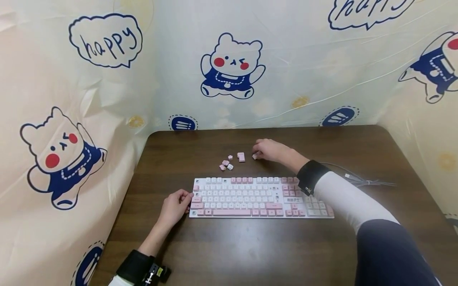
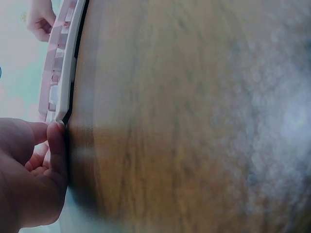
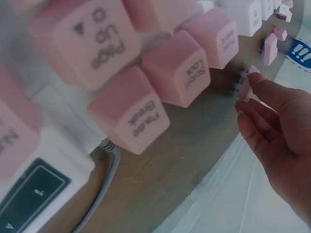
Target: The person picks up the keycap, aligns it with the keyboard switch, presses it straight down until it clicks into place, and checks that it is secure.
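A white and pink keyboard [image 1: 243, 198] lies flat on the brown table. My left hand [image 1: 175, 206] grips its left edge; in the left wrist view the thumb and index finger [image 2: 57, 138] pinch the keyboard's corner. Beyond the back edge, my right hand [image 1: 270, 150] pinches a small pale pink keycap [image 1: 255, 156] at the tabletop. The right wrist view shows this keycap [image 3: 247, 87] between thumb and fingertips, partly covered by them. Left of that hand, a larger pink keycap [image 1: 241, 157] lies near several small loose keycaps [image 1: 226, 163].
A grey cable [image 1: 372, 183] lies bundled on the table at the right, behind the right forearm, which covers part of the keyboard's right end. Patterned cloth [image 1: 286, 67] with cartoon bears hangs around the back and sides of the table [image 1: 250, 250].
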Demonstrator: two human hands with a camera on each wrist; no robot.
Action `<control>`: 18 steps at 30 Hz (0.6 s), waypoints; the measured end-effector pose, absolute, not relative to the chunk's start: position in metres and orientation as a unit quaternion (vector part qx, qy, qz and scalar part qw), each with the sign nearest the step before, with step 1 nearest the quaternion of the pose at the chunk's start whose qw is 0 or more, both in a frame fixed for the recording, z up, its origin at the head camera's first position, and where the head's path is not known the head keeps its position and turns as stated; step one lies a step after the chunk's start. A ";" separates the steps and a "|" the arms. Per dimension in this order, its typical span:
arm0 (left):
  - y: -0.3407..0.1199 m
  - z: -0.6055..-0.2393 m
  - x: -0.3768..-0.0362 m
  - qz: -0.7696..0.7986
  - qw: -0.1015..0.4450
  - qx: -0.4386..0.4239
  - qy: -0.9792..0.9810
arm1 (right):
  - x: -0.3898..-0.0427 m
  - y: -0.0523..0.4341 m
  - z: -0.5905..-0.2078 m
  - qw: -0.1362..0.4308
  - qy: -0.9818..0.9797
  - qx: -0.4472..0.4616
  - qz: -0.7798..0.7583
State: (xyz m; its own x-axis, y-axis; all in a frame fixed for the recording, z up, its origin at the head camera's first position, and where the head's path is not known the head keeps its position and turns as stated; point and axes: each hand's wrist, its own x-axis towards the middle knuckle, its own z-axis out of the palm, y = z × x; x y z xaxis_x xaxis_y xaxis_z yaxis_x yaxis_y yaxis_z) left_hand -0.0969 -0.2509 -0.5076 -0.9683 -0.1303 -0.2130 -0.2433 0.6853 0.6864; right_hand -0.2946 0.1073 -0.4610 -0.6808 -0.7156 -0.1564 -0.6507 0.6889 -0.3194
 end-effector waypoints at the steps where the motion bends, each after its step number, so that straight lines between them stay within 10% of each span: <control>1: -0.251 -0.508 -0.097 0.383 0.073 -0.101 0.915 | -0.295 0.108 -0.462 0.138 0.911 -0.370 -0.120; 18: -0.250 -0.506 -0.097 0.384 0.066 -0.096 0.916 | -0.287 0.120 -0.453 0.190 0.907 -0.355 -0.120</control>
State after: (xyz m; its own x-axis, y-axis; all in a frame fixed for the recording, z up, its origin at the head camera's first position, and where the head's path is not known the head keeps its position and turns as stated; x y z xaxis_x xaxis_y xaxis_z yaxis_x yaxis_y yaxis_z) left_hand -0.0971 -0.2503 -0.5059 -0.9729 -0.1260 -0.1940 -0.2267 0.6867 0.6907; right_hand -0.2866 0.1200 -0.4535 -0.6753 -0.6905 -0.2590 -0.5993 0.7185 -0.3530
